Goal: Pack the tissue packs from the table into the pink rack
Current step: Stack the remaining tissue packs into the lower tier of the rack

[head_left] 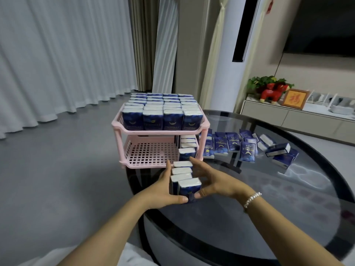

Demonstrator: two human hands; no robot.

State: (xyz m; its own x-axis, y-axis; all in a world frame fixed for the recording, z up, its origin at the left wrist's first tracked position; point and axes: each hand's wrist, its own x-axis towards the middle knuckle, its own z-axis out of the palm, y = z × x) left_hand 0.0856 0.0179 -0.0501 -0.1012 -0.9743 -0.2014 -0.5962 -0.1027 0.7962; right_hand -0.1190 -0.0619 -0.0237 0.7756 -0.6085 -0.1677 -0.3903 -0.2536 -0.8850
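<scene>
On the glass tabletop [249, 198], at its left edge, stands the pink rack [123, 121], and its top shelf looks full: four rows of tissue packs [163, 112] standing upright, packed tight from front to back. That part of the job seems done.

The lower shelf [151, 152] is only begun. A single column of packs [188, 144] runs along its right side; the grid floor to the left of it is bare.

Just in front of the rack, both hands hold a short row [183, 179] of four or so upright packs between them. The left hand [165, 189] presses flat against the row's left side with the thumb under the near end; the right hand [209, 181] cups the right side, fingers spread along it. So each grip is grasping the row, squeezing it together, and the row sits just short of the lower shelf's front edge, roughly in line with the column already inside.

To the right, loose packs [247, 146] lie scattered on the tabletop, a dozen or more, some flat and some on edge. Judging by that, roughly half the task remains: this row, then the scattered ones, into the lower shelf.
</scene>
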